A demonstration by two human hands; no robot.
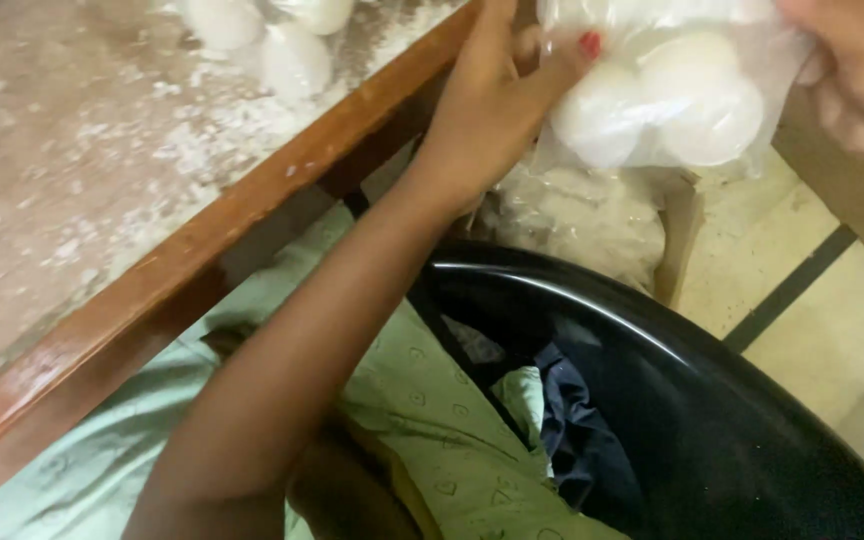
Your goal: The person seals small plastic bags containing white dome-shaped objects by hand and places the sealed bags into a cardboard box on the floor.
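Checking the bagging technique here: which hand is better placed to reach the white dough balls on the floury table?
Left, probably. The left hand grips the clear plastic bag right beside the wooden table edge, nearest the loose dough balls; the right hand holds the bag's far side.

Clear plastic bag; glossy black chair

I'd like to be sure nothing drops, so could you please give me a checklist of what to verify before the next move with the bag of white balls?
1. Left hand grips the clear plastic bag: ok, thumb pressed on it.
2. Right hand holds the bag's other side: ok.
3. White balls are inside the bag: ok.
4. Bag mouth closed: cannot tell, out of view.
5. Bag supported from below: not ok, it hangs off the table edge.
6. Loose balls on the table lie away from the edge: ok.
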